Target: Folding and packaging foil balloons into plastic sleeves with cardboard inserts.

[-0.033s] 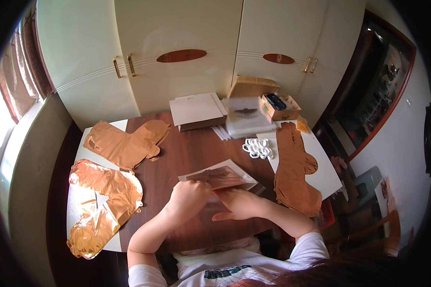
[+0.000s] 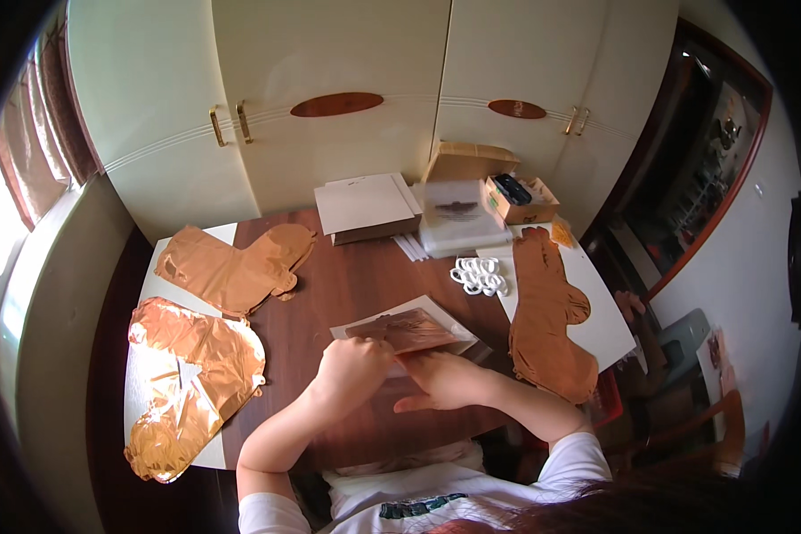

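Copper-and-white packet (image 2: 423, 327): toward the near edge of the surface (image 2: 347, 276), midway along.
My left hand (image 2: 356, 367): fingers curled at its side; I cannot tell what they pinch.
My right hand (image 2: 449, 378): thumb spread, fingertips hidden.
Change: practically none; handling continues.

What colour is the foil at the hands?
The foil is coppery brown, clearest in the head view.

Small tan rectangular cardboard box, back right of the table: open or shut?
Open: the box has no lid over it, and a glossy black object shows at its top.
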The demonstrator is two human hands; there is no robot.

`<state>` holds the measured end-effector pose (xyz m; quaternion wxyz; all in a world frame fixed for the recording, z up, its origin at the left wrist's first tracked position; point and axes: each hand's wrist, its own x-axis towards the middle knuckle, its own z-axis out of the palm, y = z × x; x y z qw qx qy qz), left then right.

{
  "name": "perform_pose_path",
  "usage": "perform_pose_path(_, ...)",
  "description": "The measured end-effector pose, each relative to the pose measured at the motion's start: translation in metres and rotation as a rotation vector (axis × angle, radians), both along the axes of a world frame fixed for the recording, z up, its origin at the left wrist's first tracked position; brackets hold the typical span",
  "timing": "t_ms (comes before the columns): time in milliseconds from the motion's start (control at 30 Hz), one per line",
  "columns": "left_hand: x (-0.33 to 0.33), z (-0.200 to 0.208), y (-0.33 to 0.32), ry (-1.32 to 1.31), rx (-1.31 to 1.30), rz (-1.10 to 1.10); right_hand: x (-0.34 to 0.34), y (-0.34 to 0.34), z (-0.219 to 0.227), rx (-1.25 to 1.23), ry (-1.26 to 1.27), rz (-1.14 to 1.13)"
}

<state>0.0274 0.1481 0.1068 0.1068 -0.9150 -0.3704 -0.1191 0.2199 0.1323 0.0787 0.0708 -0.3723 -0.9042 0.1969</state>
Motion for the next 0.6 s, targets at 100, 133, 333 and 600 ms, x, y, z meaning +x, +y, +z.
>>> perform_pose_path(100, 0.009, -0.007, -0.005, 0.085, -0.034, 0.073, 0.009, -0.007, -0.006, 0.039, -0.106, 0.095)
perform_pose_path(133, 0.013, -0.012, -0.007, 0.084, -0.033, 0.072, 0.015, -0.008, 0.000, 0.040, -0.107, 0.094)
perform_pose_path(333, 0.020, -0.052, -0.011, 0.243, -0.139, 0.131, 0.056, 0.036, 0.027, -0.466, 0.081, -0.016)
perform_pose_path(600, 0.013, -0.053, 0.024, 0.231, -0.287, 0.096, 0.073, 0.154, -0.038, 0.077, 0.271, -0.519)
